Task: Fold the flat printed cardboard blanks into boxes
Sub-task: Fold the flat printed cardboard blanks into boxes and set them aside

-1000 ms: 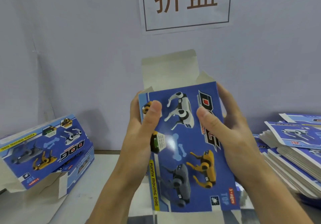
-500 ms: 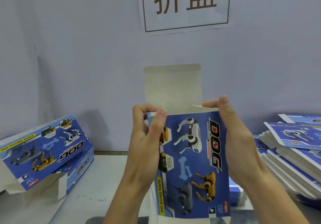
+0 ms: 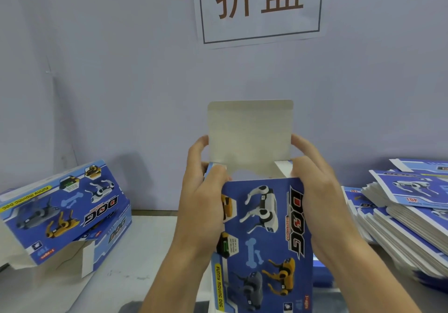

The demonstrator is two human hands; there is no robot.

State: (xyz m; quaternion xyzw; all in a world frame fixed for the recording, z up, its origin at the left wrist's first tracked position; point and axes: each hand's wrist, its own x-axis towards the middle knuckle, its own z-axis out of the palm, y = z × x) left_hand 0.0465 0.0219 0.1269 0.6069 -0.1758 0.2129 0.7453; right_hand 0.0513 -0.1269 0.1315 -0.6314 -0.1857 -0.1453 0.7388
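Box [image 3: 264,235] held upright in front of us, above the table [image 3: 150,252], blue printed face toward the camera with toy dogs, a bone and the word DOG running down its right side. Its top end is open: the plain lid flap [image 3: 249,133] stands straight up against the wall [image 3: 121,70], and we see a small side flap at each upper corner.

Our left hand [image 3: 203,198] grips the box's upper left edge, thumb curled over the left side flap, fingers wrapped behind. Our right hand [image 3: 315,191] grips the upper right edge, thumb on the right side flap, fingers reaching up beside the lid flap. Both hands are closed round the cardboard.

On the left of the table lies a folded box [image 3: 63,208] on its side, its near end flaps hanging open, with a second box apparently under it. On the right sits a stack of blanks [image 3: 412,215], fanned and sloping, printed faces up. A white sign [image 3: 259,7] with two large brown characters hangs on the wall above.
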